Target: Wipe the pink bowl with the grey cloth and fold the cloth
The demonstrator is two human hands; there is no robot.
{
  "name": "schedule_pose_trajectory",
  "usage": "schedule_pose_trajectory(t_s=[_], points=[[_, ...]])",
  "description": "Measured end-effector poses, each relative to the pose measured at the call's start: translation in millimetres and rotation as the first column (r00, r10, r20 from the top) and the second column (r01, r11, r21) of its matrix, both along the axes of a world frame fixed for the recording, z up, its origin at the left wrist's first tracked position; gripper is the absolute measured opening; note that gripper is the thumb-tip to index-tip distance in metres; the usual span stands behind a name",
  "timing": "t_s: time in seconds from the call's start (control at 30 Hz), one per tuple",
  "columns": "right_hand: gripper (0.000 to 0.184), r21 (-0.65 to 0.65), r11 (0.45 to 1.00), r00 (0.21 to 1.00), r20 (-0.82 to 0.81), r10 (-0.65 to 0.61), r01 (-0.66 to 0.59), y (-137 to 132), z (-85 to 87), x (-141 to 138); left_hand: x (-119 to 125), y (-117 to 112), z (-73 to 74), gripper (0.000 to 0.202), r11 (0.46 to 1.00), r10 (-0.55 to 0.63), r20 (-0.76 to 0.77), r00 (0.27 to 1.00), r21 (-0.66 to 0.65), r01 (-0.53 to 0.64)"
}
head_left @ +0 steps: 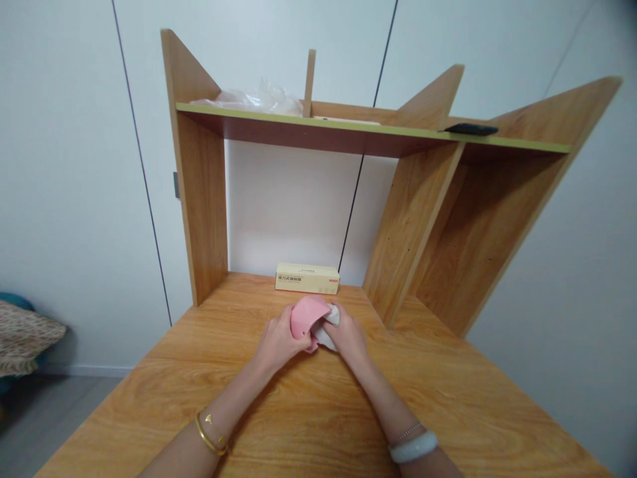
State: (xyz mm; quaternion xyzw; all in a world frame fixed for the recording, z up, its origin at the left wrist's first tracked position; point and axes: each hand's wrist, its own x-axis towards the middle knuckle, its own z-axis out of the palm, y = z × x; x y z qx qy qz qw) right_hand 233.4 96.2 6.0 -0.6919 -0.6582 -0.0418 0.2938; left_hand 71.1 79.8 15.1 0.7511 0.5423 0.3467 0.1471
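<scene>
My left hand (279,342) is closed around the left side of a pink, pouch-like piece (308,315), which looks thin and bendable. A crumpled white, soft-looking piece (326,337) shows at the right of the pink one, partly covered by it. My right hand (348,334) grips this white piece, with its fingers close to the pink edge. Both hands are together just above the desk. Whether the white piece is paper or cloth, and whether it is inside the pink one, I cannot tell.
Behind my hands a cream-coloured box (307,279) with printed writing lies on the wooden desk (318,418). Upright boards carry a shelf (308,133) above it. On the shelf are a clear plastic bag (263,99) and a flat black object (471,129). A patterned cloth (27,335) is at far left.
</scene>
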Motion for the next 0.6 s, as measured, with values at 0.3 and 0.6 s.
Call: schedule_pose_trajectory(t_s=[0.3, 0.6], points=[[0.049, 0.189, 0.973, 0.954, -0.243, 0.174, -0.129, -1, -4.8, 5, -5, 0, 1.8, 0.069, 0.996, -0.083, 0.096, 0.992, 0.052, 0.078], [0.033, 0.201, 0.943, 0.756, -0.564, 0.333, -0.265, 6, -13.8, -15, 0, 5, -10.4, 0.045, 0.99, -0.139, 0.372, 0.918, 0.043, 0.132]])
